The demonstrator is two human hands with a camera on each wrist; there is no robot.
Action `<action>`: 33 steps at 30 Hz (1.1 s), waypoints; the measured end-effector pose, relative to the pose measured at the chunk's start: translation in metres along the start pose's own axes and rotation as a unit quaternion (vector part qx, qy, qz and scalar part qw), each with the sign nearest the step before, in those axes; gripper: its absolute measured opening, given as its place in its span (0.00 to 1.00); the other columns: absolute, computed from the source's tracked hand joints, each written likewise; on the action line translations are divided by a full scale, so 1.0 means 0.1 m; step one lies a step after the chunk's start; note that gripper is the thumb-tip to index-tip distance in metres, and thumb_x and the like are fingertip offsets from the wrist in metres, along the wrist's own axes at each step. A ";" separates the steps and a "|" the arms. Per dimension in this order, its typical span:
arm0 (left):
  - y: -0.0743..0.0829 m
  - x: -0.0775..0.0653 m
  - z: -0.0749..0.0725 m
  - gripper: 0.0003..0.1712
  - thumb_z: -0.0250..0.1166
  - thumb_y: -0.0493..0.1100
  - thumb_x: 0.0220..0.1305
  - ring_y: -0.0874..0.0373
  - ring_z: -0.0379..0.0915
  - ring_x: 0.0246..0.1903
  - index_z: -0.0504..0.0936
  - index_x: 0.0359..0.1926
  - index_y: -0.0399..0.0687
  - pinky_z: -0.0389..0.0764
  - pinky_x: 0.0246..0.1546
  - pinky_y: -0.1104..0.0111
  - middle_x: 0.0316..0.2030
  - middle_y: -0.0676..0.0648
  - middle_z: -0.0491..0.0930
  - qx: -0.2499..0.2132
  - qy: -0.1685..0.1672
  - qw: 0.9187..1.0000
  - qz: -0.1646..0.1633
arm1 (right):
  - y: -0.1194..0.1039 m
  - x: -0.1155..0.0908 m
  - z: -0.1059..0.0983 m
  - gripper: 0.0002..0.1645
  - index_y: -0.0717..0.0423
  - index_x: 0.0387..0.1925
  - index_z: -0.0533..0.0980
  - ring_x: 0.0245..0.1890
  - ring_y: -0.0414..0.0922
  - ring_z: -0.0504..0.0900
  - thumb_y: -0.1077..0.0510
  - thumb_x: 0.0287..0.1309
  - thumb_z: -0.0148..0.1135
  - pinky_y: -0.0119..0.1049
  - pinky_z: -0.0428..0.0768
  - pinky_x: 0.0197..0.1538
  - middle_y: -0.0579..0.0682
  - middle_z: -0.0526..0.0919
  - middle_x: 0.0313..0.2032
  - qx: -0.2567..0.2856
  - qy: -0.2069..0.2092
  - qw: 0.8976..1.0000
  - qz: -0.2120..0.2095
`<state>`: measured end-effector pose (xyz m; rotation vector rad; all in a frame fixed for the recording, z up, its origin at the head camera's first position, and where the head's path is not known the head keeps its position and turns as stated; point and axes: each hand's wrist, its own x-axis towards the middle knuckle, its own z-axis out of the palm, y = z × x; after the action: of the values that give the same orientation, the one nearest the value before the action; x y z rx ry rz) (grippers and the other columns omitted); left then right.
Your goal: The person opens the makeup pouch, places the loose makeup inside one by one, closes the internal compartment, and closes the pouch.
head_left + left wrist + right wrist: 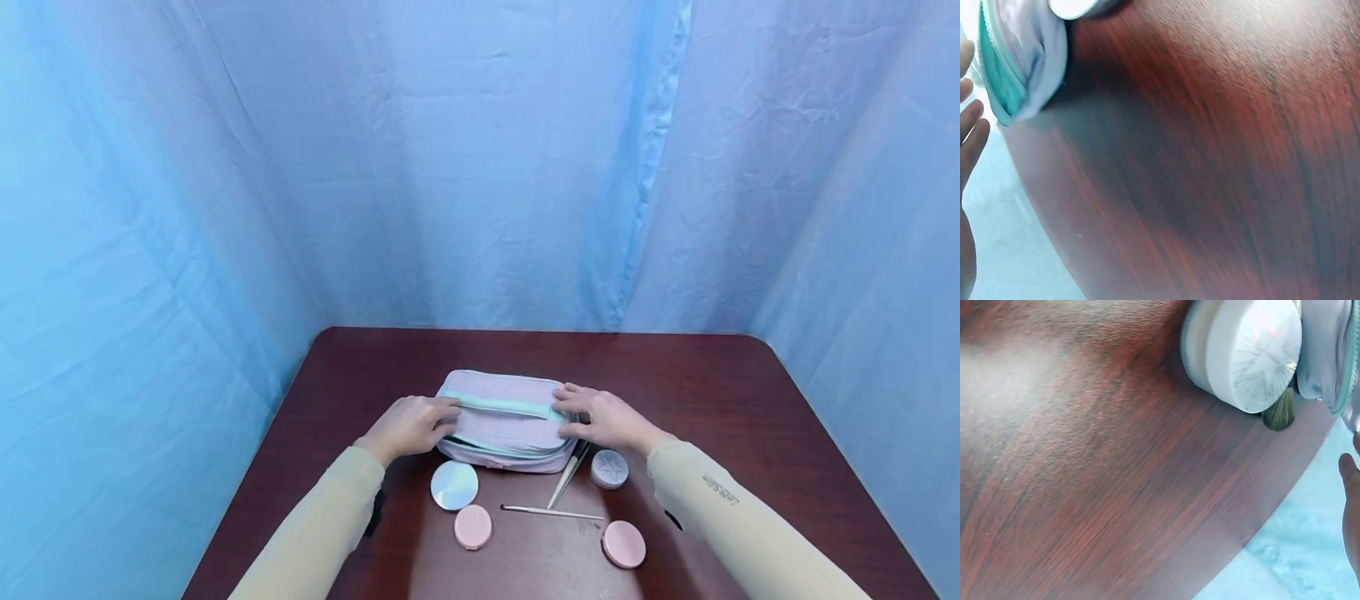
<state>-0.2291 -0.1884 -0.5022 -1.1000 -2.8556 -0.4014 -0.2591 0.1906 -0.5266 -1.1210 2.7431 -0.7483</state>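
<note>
A pale lilac zip pouch [504,429] with a mint strap handle [506,406] lies on the table, its zip gaping at the left front. In the left wrist view the pouch's teal lining [1001,75] shows through the gap. My left hand [411,425] is at the pouch's left end, fingertips by the handle's end, fairly straight in the left wrist view. Across the right end, my right hand [603,417] rests with fingers spread and the thumb apart. Close in front of that hand are a round silver-lidded jar [609,469] and makeup brushes [568,475].
In front of the pouch lie a shiny round compact [454,486], a pink round case [473,527], a thin brush [551,512] and another pink round case [623,544]. The dark wooden table [375,358] meets blue curtains [487,167] behind and at both sides.
</note>
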 end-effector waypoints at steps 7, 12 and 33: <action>-0.08 -0.08 0.03 0.16 0.68 0.44 0.69 0.52 0.83 0.54 0.88 0.55 0.48 0.85 0.53 0.58 0.61 0.46 0.81 -0.009 -0.045 0.999 0.003 | -0.08 -0.05 0.04 0.33 0.57 0.63 0.79 0.73 0.63 0.65 0.45 0.61 0.71 0.62 0.67 0.70 0.57 0.74 0.69 -0.011 -0.012 1.000 -0.023; -0.10 -0.08 0.04 0.12 0.69 0.38 0.68 0.53 0.84 0.52 0.90 0.51 0.49 0.86 0.50 0.60 0.58 0.46 0.83 0.011 -0.045 0.998 0.031 | -0.07 -0.08 0.09 0.30 0.55 0.61 0.82 0.72 0.63 0.66 0.48 0.59 0.73 0.61 0.68 0.70 0.58 0.75 0.68 -0.030 -0.011 0.998 -0.053; -0.09 -0.03 0.04 0.04 0.69 0.35 0.66 0.67 0.75 0.26 0.87 0.35 0.48 0.81 0.29 0.71 0.29 0.55 0.80 0.029 -0.013 0.998 0.046 | 0.02 -0.08 0.21 0.21 0.57 0.47 0.88 0.53 0.58 0.85 0.61 0.48 0.80 0.55 0.83 0.54 0.53 0.90 0.47 -0.138 0.129 0.950 -0.248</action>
<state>-0.2326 -0.1962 -0.5088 -1.2283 -2.8073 -0.2995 -0.2494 0.1883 -0.5467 -1.9502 2.8642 -0.5947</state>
